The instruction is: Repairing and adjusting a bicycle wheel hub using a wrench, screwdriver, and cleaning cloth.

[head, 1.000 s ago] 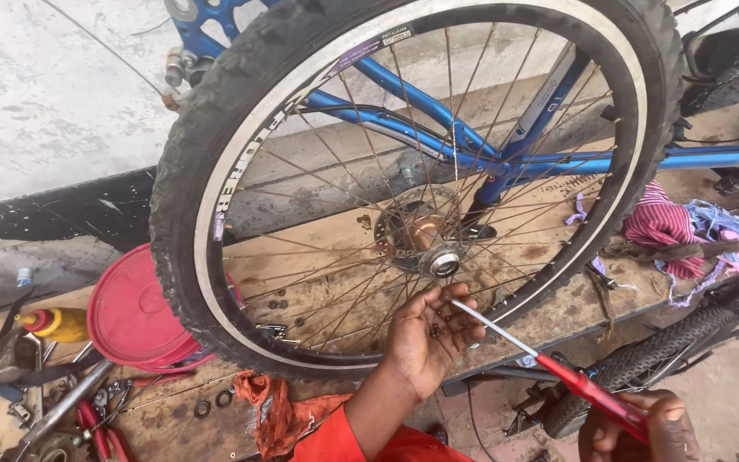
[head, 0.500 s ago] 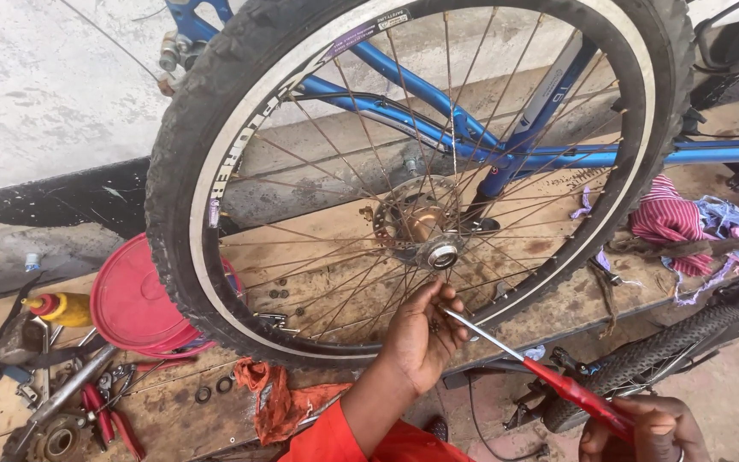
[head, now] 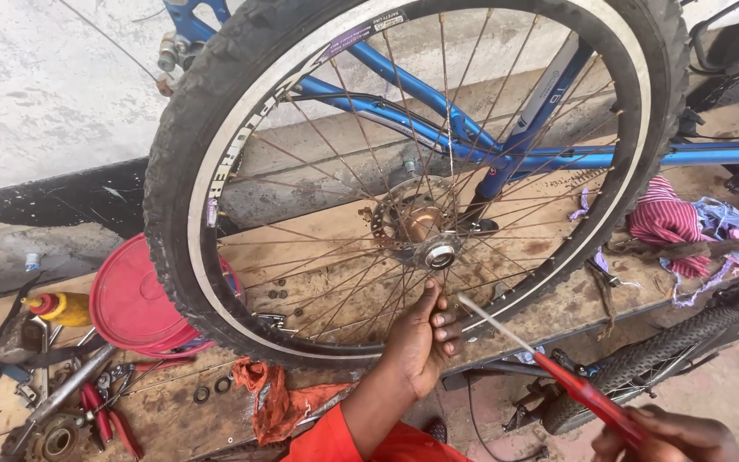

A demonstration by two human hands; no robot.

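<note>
At left edge of wooden bench [head: 318,265]: red lid [head: 134,301], pliers [head: 104,411], orange rag [head: 280,402]. Centre: bicycle wheel [head: 404,171] upright, left hand [head: 421,342] partly curled, fingertips against spokes just below hub [head: 425,235]. Lower right: right hand [head: 669,436] clenched round red-handled screwdriver [head: 549,368], tip near left fingers. Far right: striped cloth [head: 665,221].

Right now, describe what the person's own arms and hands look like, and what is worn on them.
Both hands are bare: no gloves, rings or watch show. The left hand has its forearm bare up to an orange-red sleeve near the elbow. Of the right hand only the knuckles and fingers show at the bottom edge; its arm and any sleeve are out of view.
</note>
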